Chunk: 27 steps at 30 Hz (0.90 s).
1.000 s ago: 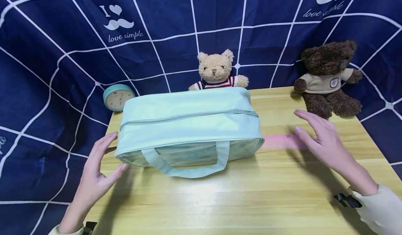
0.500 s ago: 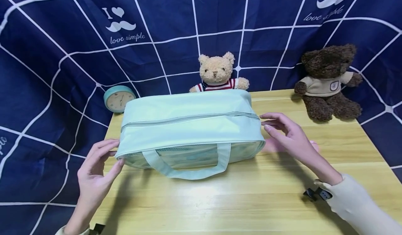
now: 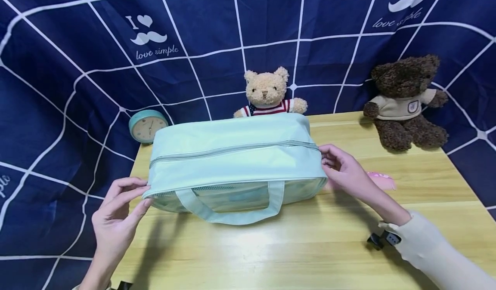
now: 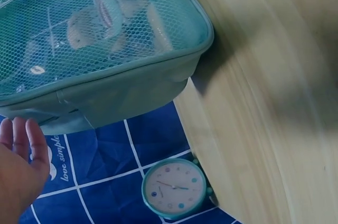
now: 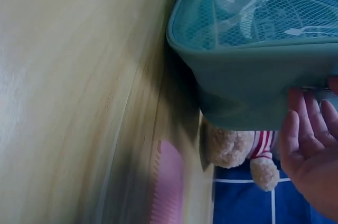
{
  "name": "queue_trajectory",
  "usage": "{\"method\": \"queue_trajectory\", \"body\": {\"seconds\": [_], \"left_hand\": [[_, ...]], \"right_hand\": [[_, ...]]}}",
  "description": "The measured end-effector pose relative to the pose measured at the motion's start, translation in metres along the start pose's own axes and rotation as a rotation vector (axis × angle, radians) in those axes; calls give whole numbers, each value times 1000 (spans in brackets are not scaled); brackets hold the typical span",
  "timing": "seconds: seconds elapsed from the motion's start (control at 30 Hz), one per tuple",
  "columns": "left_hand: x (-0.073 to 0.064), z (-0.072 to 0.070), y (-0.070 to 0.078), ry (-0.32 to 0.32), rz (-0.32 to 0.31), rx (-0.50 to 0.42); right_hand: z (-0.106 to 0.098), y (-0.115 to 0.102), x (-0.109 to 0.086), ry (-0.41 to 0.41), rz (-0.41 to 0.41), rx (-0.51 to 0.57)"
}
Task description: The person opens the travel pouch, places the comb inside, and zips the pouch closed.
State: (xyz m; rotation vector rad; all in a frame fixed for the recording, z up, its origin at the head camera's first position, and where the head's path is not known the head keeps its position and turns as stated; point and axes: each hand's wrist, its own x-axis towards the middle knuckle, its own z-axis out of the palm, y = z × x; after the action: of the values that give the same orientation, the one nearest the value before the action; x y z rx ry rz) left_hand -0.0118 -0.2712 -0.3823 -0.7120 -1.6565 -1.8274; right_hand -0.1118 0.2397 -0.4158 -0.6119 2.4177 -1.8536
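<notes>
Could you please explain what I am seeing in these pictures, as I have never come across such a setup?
There is no machine: a person is working with two bare hands. The widest picture comes from a camera on the head, looking forward and down; the other two come from a camera on each wrist. On the wooden table stands a light turquoise zippered bag with a see-through front. Behind it is a cream teddy bear; a round clock stands back left, a pink comb lies to the right, and a dark brown teddy bear sits back right. The left hand and right hand are at opposite ends of the bag; whether either grips it is unclear.
</notes>
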Motion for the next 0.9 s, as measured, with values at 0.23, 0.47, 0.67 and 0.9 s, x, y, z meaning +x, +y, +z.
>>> {"method": "queue_trajectory", "body": {"seconds": [0.23, 0.47, 0.67, 0.9], "left_hand": [[-1, 2, -6, 32, -23, -87], [-1, 4, -8, 49, -36, -100], [-1, 4, -7, 68, -45, -95], [0, 4, -8, 59, -57, -92]], "right_hand": [[0, -1, 4, -85, 85, 60], [-8, -2, 2, -192, 153, 79], [-4, 3, 3, -305, 279, 386], [-1, 7, -1, -315, 296, 477]]}}
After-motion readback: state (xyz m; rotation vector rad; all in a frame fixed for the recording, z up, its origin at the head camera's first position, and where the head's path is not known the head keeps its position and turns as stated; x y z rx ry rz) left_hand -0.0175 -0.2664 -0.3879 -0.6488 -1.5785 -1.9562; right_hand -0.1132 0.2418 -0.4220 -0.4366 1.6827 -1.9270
